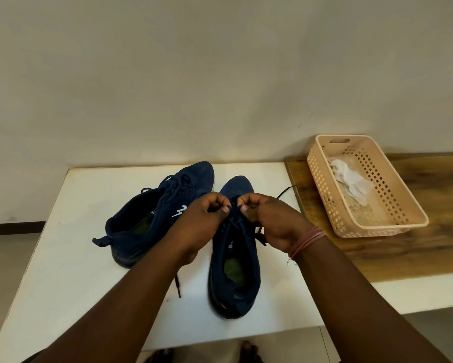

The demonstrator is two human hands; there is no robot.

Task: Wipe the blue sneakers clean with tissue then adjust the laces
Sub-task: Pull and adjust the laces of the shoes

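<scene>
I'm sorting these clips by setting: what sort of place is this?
Probably a plain indoor room, home or workroom; I can't tell which. A white table against a bare wall, a wooden board and a plastic basket.

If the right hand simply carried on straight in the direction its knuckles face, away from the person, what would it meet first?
Probably the toe of the sneaker it is lacing, just beyond the right hand; past that comes bare table, then the wall. Depth is hard to judge.
</scene>
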